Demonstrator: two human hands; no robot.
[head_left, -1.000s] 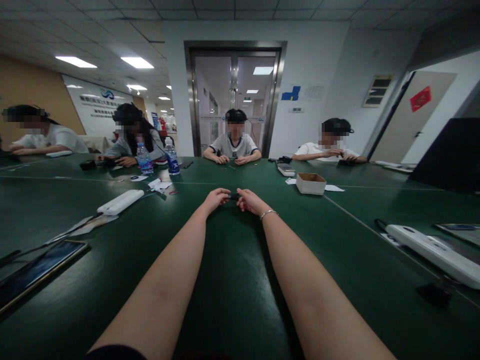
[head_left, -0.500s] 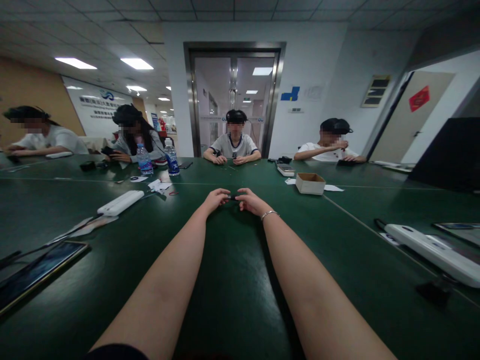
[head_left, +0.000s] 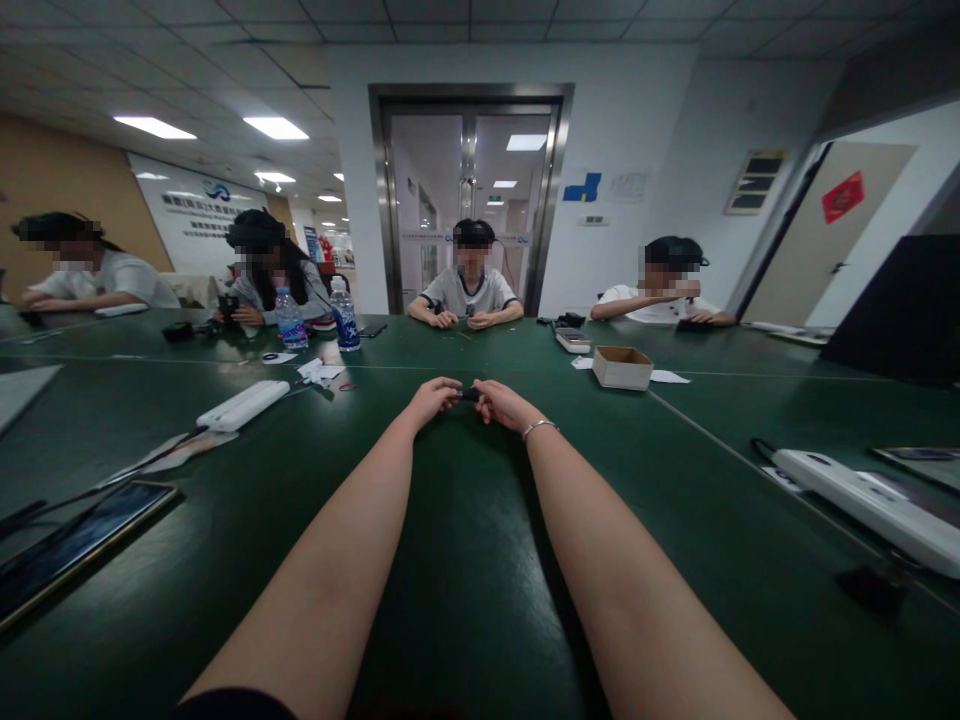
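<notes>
Both my arms reach forward over the green table point(head_left: 480, 560), and my hands nearly meet in the middle. Pinched between them is a small dark stick-like object point(head_left: 469, 395), with a paler end toward the left. My left hand point(head_left: 433, 402) holds the pale end between thumb and fingertips. On the dark end, my right hand point(head_left: 504, 404) is closed, its lower fingers curled; a bracelet circles that wrist. The fingers cover much of the object, and its exact kind is too small to make out.
An open box point(head_left: 622, 369) stands right of my hands. White power strips point(head_left: 244, 404) point(head_left: 862, 505) lie on both sides, a phone point(head_left: 82, 545) at near left. Two bottles point(head_left: 345, 315) point(head_left: 291, 322) stand at far left. Several people sit around the table.
My right hand's fingers have closed more around the dark end, and more of the dark part shows between my hands. A pale flat thing has appeared at the left edge.
</notes>
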